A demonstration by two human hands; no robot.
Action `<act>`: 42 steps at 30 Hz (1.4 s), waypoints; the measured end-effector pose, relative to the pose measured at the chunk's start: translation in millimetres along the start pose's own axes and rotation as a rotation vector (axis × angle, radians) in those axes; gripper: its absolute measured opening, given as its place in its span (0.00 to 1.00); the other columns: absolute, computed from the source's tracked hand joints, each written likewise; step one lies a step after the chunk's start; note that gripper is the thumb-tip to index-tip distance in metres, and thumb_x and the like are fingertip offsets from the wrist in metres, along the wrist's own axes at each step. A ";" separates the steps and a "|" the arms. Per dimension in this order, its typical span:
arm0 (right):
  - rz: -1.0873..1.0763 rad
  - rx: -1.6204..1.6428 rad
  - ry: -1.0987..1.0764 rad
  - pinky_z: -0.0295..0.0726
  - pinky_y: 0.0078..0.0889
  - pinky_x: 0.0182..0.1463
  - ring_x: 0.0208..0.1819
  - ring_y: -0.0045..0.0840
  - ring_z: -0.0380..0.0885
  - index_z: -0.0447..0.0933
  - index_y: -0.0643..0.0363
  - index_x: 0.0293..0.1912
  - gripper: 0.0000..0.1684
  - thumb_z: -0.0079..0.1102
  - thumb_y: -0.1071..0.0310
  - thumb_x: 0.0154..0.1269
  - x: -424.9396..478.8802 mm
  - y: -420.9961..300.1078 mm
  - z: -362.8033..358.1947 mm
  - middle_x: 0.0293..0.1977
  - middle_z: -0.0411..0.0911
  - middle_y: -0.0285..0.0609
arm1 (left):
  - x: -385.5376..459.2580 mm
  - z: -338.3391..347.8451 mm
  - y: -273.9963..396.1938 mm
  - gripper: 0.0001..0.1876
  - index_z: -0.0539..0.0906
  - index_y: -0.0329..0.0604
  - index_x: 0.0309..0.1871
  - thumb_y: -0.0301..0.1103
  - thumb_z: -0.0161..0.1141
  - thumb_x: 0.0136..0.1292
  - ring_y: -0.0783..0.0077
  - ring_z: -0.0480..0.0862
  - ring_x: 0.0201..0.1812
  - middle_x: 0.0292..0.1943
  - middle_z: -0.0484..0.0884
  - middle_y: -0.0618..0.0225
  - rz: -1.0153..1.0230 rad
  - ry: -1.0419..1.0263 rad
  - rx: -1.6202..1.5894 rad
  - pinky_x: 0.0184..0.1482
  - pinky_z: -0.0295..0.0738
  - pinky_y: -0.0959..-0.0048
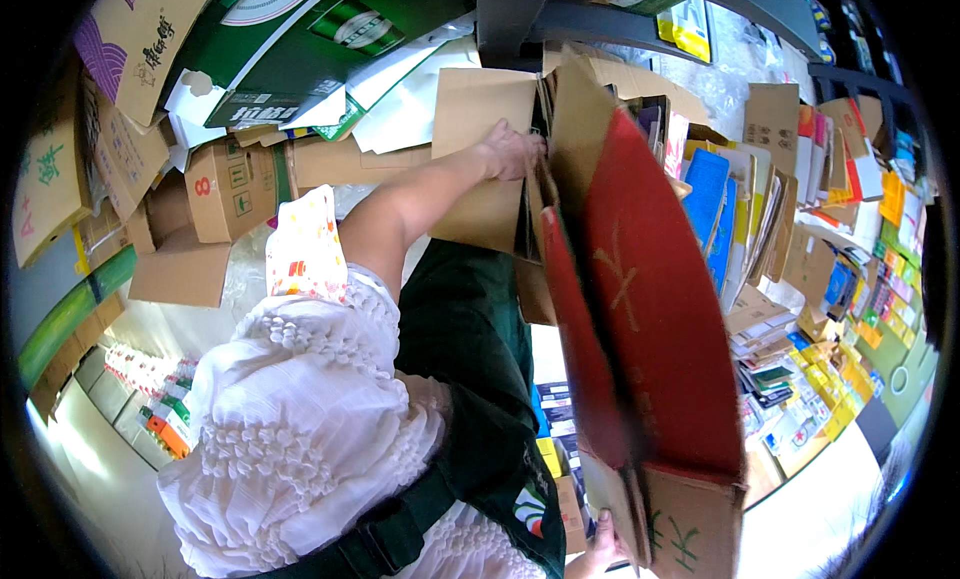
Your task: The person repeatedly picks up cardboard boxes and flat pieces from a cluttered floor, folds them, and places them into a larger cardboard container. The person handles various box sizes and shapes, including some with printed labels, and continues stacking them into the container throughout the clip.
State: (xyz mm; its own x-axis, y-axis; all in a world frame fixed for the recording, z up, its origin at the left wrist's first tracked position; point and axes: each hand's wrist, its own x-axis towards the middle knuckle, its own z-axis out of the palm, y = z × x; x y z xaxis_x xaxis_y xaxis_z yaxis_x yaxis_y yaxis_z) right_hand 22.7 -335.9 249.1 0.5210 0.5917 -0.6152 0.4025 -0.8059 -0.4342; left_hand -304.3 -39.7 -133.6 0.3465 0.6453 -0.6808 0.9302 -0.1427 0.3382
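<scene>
My left hand [514,151] reaches across the upper middle, its fingers closed on the edge of a bundle of folded cardboard [480,196]. Right of it stands a large flattened cardboard box [660,301] with a red panel and green handwritten marks, held upright on edge. Low in the picture my right hand [604,549] has its thumb against the lower edge of this cardboard; its other fingers are mostly hidden. A dark green apron [465,324] and a white ruffled top cover my body.
Upper left are a big green beer carton [322,46] and several brown boxes [229,189]. A dark metal frame [510,16] crosses the top. Rows of flattened cartons [750,211] stand on the right, with small yellow boxes [825,376] beyond. Small cartons [559,421] lie below the apron.
</scene>
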 end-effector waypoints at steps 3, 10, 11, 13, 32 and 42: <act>0.003 0.001 0.001 0.72 0.35 0.53 0.44 0.32 0.74 0.72 0.70 0.47 0.18 0.61 0.78 0.56 0.8 5.3 0.9 0.46 0.76 0.48 | 8.8 -3.0 -6.7 0.19 0.72 0.58 0.55 0.40 0.46 0.59 0.70 0.72 0.57 0.60 0.68 0.74 0.083 -0.027 0.044 0.57 0.56 0.46; -0.130 0.173 -0.008 0.73 0.34 0.52 0.43 0.31 0.75 0.73 0.70 0.46 0.16 0.60 0.78 0.57 36.9 9.7 43.7 0.45 0.77 0.47 | 26.4 18.3 -21.1 0.20 0.76 0.53 0.50 0.43 0.58 0.53 0.63 0.78 0.49 0.47 0.79 0.64 0.058 0.123 0.016 0.49 0.65 0.60; -0.176 0.235 -0.005 0.73 0.34 0.52 0.43 0.31 0.75 0.74 0.70 0.46 0.15 0.60 0.77 0.57 43.6 12.6 51.3 0.45 0.77 0.47 | 24.0 9.5 -17.2 0.20 0.76 0.54 0.51 0.44 0.58 0.53 0.63 0.77 0.50 0.50 0.78 0.64 0.036 0.057 0.035 0.49 0.65 0.60; -0.303 0.316 -0.022 0.73 0.33 0.52 0.43 0.30 0.75 0.74 0.70 0.45 0.15 0.60 0.77 0.57 52.7 21.1 56.8 0.44 0.77 0.47 | 29.2 12.9 -22.4 0.21 0.76 0.56 0.52 0.44 0.58 0.53 0.62 0.76 0.52 0.52 0.77 0.64 0.017 0.057 -0.013 0.49 0.66 0.60; -0.169 -0.193 -0.071 0.69 0.29 0.55 0.47 0.30 0.74 0.75 0.71 0.47 0.18 0.61 0.69 0.61 75.3 34.6 26.0 0.47 0.76 0.48 | -3.4 0.8 3.4 0.32 0.75 0.53 0.56 0.63 0.53 0.52 0.66 0.78 0.50 0.53 0.76 0.71 -0.005 0.228 -0.074 0.51 0.61 0.59; -0.054 -0.321 -0.197 0.69 0.29 0.55 0.46 0.30 0.73 0.75 0.67 0.48 0.17 0.54 0.67 0.63 53.6 11.1 25.5 0.44 0.78 0.45 | -3.1 11.7 -2.1 0.32 0.71 0.55 0.60 0.58 0.56 0.53 0.65 0.72 0.57 0.59 0.71 0.70 -0.010 0.264 -0.212 0.55 0.59 0.54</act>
State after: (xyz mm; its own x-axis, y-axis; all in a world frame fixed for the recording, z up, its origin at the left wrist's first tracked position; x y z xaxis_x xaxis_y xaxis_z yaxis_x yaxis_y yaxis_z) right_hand 35.8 -313.7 194.5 0.3500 0.5926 -0.7254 0.6570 -0.7073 -0.2608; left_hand -305.9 -50.2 -139.8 0.2688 0.8217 -0.5026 0.8780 0.0056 0.4787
